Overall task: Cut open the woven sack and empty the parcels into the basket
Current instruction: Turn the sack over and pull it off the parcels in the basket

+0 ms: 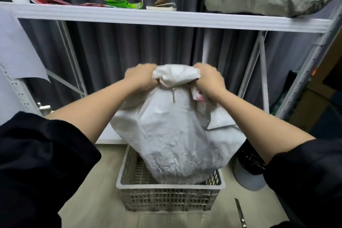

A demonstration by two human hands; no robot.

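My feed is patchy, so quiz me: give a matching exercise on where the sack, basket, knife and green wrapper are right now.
Things:
1. woven sack
2. basket
3. knife
4. green wrapper

Places:
A. on the white shelf
B. lying on the floor, right of the basket
C. gripped at its top by the left hand and right hand
D. on the floor, under the sack

Pairs: 1-C, 2-D, 3-B, 4-A

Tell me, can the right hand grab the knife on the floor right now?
Probably not yet. The right hand and left hand both grip the top of the woven sack held over the basket. The knife lies uncovered, so letting go would free the way.
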